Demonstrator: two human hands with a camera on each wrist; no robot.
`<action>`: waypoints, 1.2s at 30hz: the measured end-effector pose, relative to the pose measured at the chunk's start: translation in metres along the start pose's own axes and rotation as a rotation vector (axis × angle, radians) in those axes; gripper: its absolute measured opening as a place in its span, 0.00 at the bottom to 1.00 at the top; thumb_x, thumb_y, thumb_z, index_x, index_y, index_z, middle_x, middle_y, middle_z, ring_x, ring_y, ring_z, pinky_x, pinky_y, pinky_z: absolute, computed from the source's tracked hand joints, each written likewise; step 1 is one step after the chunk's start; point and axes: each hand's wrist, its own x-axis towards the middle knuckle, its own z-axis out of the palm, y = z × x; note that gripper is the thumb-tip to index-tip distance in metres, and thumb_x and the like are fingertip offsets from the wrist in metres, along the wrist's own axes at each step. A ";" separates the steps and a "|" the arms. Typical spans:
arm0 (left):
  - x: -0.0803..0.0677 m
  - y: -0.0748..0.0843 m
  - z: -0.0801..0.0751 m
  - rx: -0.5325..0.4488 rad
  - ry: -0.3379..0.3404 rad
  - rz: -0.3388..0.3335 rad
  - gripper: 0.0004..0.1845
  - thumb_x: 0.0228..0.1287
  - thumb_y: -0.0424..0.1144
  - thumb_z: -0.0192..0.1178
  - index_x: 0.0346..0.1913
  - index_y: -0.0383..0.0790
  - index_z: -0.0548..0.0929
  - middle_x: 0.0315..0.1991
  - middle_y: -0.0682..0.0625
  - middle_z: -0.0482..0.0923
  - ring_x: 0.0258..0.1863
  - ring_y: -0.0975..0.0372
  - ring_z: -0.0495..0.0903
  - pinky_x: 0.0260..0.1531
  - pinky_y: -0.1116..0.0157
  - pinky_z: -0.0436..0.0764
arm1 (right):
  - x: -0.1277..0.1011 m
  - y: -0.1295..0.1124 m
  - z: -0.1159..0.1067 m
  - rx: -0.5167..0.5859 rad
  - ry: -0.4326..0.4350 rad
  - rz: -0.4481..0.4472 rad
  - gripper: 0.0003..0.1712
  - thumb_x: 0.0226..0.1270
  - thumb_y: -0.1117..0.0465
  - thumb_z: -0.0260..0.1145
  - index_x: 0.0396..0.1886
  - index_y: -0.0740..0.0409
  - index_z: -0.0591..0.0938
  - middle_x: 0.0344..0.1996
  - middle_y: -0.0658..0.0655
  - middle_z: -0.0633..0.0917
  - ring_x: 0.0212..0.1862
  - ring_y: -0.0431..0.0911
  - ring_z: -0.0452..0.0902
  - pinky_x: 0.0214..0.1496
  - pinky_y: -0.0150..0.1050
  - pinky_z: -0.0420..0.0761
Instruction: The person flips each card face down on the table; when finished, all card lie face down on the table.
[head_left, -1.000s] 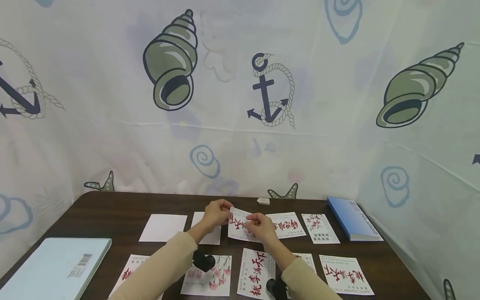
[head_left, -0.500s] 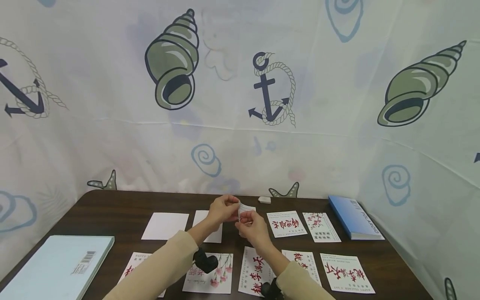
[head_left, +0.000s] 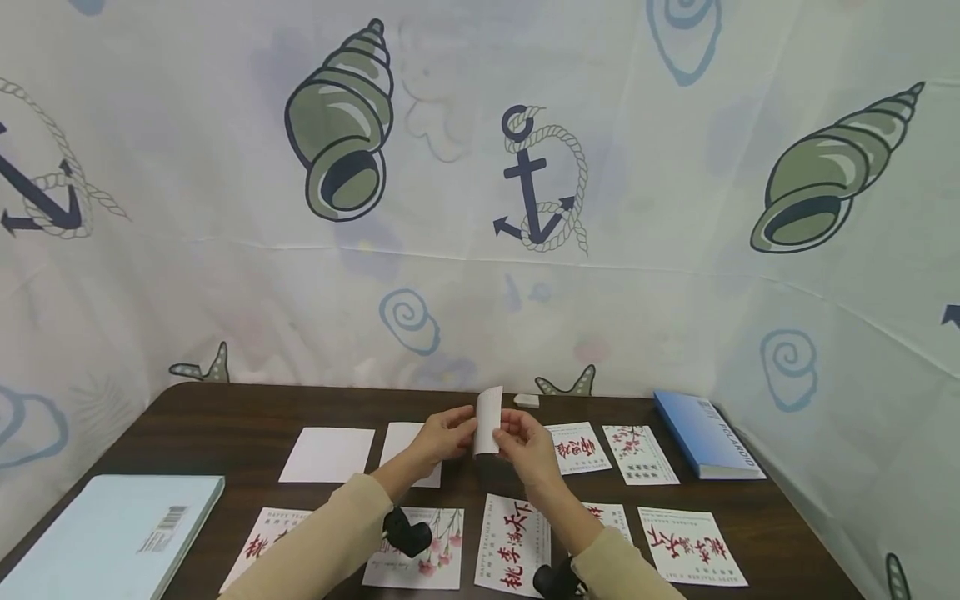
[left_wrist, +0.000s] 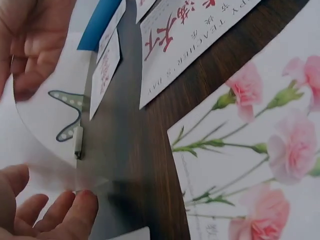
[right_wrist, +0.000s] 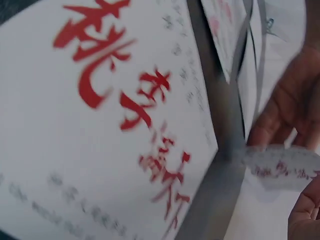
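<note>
Although its red lettering faced the head view a second ago, the held card (head_left: pixel 487 423) now stands there as a narrow, bowed strip with its plain white side showing. It is held up over the worktop (head_left: pixel 247 417), well to the left of the blue book (head_left: pixel 705 437); whether its lower edge touches the surface cannot be told. The left hand (head_left: pixel 444 433) has its thumb and fingers clamped on the card's left side, while the right hand (head_left: pixel 525 448) pinches the right side, so the card curves between them. The right wrist view catches red print on the curved face.

With that turn, more of the red-lettered card (head_left: pixel 579 450), closer to the blue book, has come into sight, though the right hand partly covers it. The blossom card (head_left: pixel 640 455) lies flat just left of the blue book, and the blank card (head_left: pixel 327 455) lies farther left of that book than either hand.

For the work, the change seems to mean that this one card is being bent or turned by both hands together. The handling looks midway, since the card is neither flat nor set down.
</note>
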 end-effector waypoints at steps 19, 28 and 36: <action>-0.012 -0.011 -0.006 0.423 0.254 0.094 0.21 0.45 0.27 0.70 0.46 0.27 0.82 0.35 0.42 0.83 0.36 0.55 0.81 0.32 0.63 0.81 | 0.006 0.032 -0.029 -0.228 0.170 0.131 0.20 0.54 0.76 0.63 0.49 0.75 0.75 0.22 0.53 0.75 0.23 0.39 0.71 0.25 0.33 0.80; -0.017 -0.018 -0.008 0.635 0.239 0.214 0.10 0.40 0.26 0.70 0.23 0.32 0.77 0.20 0.51 0.71 0.23 0.61 0.68 0.23 0.65 0.67 | 0.004 0.037 -0.026 -0.403 0.094 0.116 0.19 0.51 0.78 0.65 0.45 0.76 0.76 0.20 0.54 0.76 0.22 0.39 0.71 0.27 0.37 0.82; -0.021 -0.012 -0.007 0.719 0.223 0.185 0.11 0.43 0.29 0.71 0.32 0.31 0.81 0.24 0.49 0.76 0.25 0.62 0.70 0.27 0.65 0.71 | 0.004 0.031 -0.024 -0.464 0.080 0.118 0.18 0.50 0.78 0.64 0.43 0.77 0.76 0.22 0.55 0.75 0.23 0.39 0.71 0.27 0.38 0.82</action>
